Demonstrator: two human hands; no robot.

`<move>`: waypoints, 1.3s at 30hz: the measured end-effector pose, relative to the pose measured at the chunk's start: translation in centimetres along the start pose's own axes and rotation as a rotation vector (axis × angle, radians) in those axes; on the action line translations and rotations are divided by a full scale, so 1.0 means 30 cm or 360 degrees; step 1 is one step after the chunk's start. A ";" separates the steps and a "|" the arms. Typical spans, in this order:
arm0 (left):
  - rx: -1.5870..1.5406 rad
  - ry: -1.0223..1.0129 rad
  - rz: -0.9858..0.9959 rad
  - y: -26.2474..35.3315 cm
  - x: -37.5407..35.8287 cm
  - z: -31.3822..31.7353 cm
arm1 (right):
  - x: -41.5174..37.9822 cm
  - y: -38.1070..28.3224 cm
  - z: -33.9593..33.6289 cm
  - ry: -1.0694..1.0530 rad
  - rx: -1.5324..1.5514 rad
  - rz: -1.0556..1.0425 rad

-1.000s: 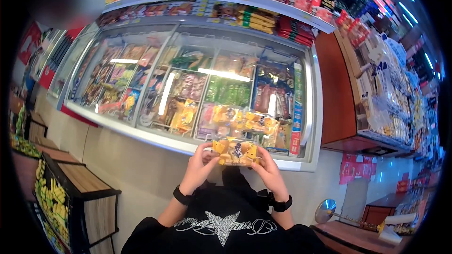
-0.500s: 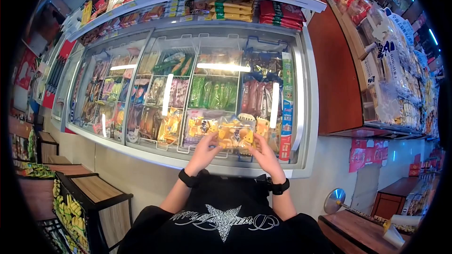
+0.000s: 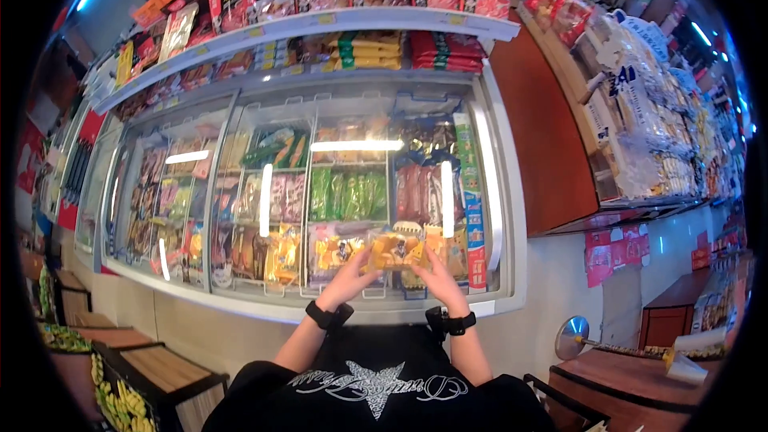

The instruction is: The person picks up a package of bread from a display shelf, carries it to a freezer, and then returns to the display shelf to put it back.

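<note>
A clear bag with yellow-orange contents (image 3: 398,251) is held between both hands above the front edge of a glass-topped freezer (image 3: 512,288). My left hand (image 3: 352,278) grips the bag's left side, and my right hand (image 3: 438,277) grips its right side. Black bands circle both wrists. Under the glass, wire baskets hold green packs (image 3: 348,194), yellow packs (image 3: 283,254) and dark red packs (image 3: 420,194).
A shelf (image 3: 320,24) with red and black pouches runs above the freezer. On the right stands a brown wooden display (image 3: 544,136) piled with bagged goods. Bananas (image 3: 120,396) lie in a rack at the lower left.
The view has tilted upward and shifted, so the freezer and shelf appear lower and further left. Both hands still hold the bag, which now looks flatter and more tilted.
</note>
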State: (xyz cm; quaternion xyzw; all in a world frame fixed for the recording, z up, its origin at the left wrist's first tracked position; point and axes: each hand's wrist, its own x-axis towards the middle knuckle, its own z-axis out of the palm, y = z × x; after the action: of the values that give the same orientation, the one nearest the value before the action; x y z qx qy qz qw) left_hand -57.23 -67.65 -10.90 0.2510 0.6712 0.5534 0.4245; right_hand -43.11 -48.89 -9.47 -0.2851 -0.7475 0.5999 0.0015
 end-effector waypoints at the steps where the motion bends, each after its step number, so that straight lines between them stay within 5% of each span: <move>1: 0.0042 -0.0012 -0.0029 0.051 -0.011 -0.007 | -0.007 0.000 0.015 0.0114 0.0052 -0.0144; 14: 0.0087 -0.0306 0.0096 0.093 -0.160 -0.138 | -0.247 -0.046 0.147 0.0690 0.0075 -0.0107; 31: 0.0543 -0.1097 0.0254 0.089 -0.220 0.058 | -0.696 0.028 0.249 0.1138 0.0388 0.0175; 39: 0.0987 -0.0919 0.0181 0.011 -0.149 0.202 | -0.839 0.133 0.143 0.1202 0.0364 0.0284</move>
State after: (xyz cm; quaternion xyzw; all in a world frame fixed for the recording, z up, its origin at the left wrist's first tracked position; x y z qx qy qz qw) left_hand -49.83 -67.97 -9.44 0.5480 0.6447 0.2549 0.4681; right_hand -21.82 -63.04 -5.71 -0.5474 -0.5950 0.5301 0.2557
